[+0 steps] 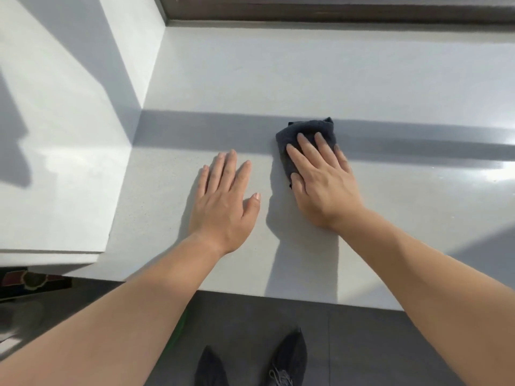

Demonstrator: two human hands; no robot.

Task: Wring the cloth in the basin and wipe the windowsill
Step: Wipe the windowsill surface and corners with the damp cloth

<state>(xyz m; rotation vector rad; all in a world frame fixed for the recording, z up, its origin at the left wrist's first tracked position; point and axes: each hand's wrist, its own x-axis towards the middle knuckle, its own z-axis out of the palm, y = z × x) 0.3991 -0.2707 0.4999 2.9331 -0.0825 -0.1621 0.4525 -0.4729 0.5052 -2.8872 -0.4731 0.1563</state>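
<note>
A dark grey folded cloth (308,131) lies on the wide white windowsill (278,76), in a band of shadow. My right hand (323,179) presses flat on the cloth with straight fingers, covering its near half. To its left, my left hand (224,201) rests flat on the bare sill, fingers spread, touching no cloth. No basin is in view.
A white wall reveal (64,135) bounds the sill on the left, and a dark window frame (334,9) runs along the back. The sill's front edge (278,295) drops to a dark tiled floor, where my black shoes (250,360) stand. A wet sheen shows at far right.
</note>
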